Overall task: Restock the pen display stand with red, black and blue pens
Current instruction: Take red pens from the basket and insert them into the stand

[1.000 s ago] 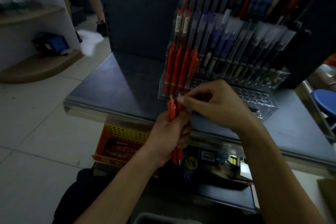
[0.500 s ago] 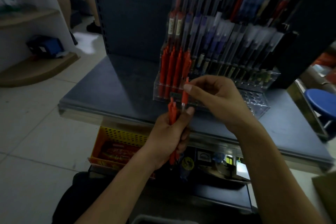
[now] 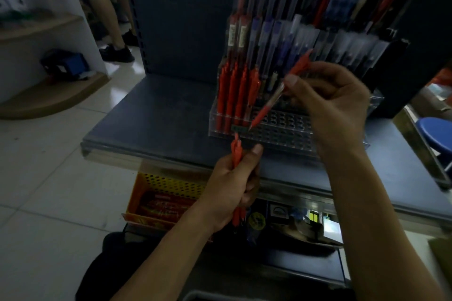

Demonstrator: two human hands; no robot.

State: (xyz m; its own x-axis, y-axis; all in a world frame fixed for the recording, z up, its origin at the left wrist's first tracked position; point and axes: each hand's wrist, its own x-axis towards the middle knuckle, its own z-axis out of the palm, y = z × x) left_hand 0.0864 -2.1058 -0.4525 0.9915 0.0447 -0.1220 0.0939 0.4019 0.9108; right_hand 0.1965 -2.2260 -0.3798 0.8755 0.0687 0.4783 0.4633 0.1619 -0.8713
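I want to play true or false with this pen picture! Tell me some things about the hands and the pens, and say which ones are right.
1. The right hand pinches a single red pen. True.
2. That pen stands upright in the stand. False: it is tilted in the hand, tip pointing down toward the holes.
3. The left hand is empty. False: it grips a bunch of red pens.
4. A row of red pens stands at the stand's left end. True.
5. The basket under the shelf is green. False: it is yellow.
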